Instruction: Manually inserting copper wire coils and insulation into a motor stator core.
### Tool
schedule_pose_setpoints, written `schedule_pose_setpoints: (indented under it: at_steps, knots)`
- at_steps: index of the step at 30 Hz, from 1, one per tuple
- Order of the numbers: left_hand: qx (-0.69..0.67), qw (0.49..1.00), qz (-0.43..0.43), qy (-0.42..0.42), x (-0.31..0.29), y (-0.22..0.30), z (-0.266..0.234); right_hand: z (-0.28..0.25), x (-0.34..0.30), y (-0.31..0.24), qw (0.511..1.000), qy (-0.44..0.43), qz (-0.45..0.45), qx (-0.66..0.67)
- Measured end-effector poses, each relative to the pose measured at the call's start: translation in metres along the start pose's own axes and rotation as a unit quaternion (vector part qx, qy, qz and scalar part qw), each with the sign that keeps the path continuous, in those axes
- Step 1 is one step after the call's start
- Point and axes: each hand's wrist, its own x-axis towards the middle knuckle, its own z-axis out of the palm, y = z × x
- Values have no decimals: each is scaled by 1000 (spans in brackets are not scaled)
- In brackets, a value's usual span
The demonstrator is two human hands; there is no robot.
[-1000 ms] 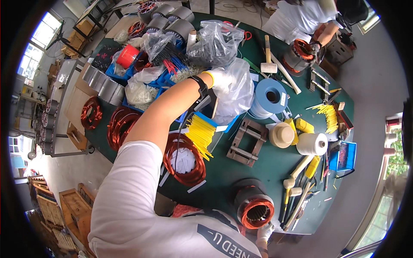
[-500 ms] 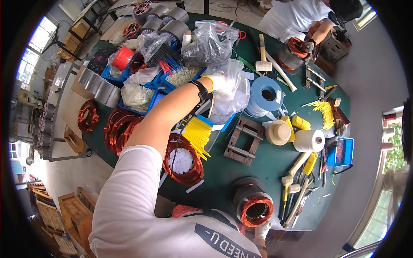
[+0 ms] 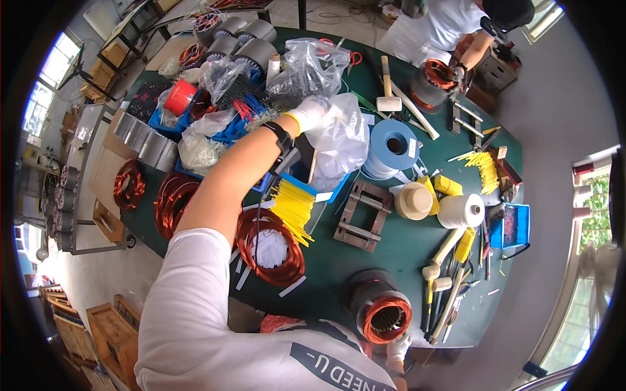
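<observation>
My left arm stretches across the green table. Its white-gloved hand is at the upper left edge of a clear plastic bag, which stands in a blue bin. Film and blur hide those fingertips, so their grip cannot be made out. Near the front edge lies a dark motor stator, its orange-red copper winding facing me. My right hand, also gloved in white, touches the winding end's lower right side; most of its fingers are hidden. Yellow strips fan out below my left forearm.
Copper coils lie left of a metal frame. A blue spool, white thread, mallets and hand tools occupy the right side. At the far right, a co-worker handles another stator.
My left hand has shifted left and slightly up, from over the plastic bag to its upper left edge. The right hand stays by the stator. The whole view has shifted slightly.
</observation>
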Motion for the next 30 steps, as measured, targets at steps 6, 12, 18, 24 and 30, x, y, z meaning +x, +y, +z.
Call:
schedule_pose_setpoints:
  at_steps: [6,12,18,24,30]
  knots:
    - [-29,994,-105,29,-31,1,-83,-1,-5,6,1000,5,-17,1]
    - [-306,897,-280,150,-123,-3,-139,-13,8,21,999,18,-37,8]
    - [-773,569,-234,156,-174,134,-149,-168,22,-120,925,119,-76,353]
    - [-793,601,-91,-43,-164,353,-138,-247,-57,-300,827,-86,-313,459]
    - [-840,528,-84,-93,-149,451,-96,-214,-49,-277,808,-15,-267,526]
